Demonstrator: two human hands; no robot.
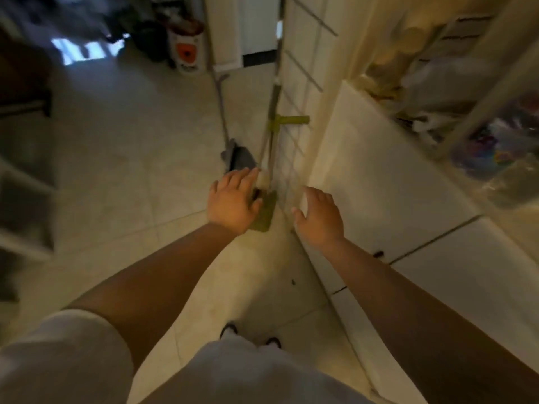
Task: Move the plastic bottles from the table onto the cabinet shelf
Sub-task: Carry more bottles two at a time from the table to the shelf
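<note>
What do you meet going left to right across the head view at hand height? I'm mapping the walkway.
Tiled floor → left hand → green mop head → right hand → white cabinet door.

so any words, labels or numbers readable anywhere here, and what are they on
None can be read.
White bucket on the floor: an orange and black label and dark marks below it, too blurred to read.
Bags on the cabinet shelf: coloured print, too blurred to read.

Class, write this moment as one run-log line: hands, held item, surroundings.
left hand: open, empty | right hand: open, empty | bottles: none visible | right: white cabinet | ahead: green mop
</note>
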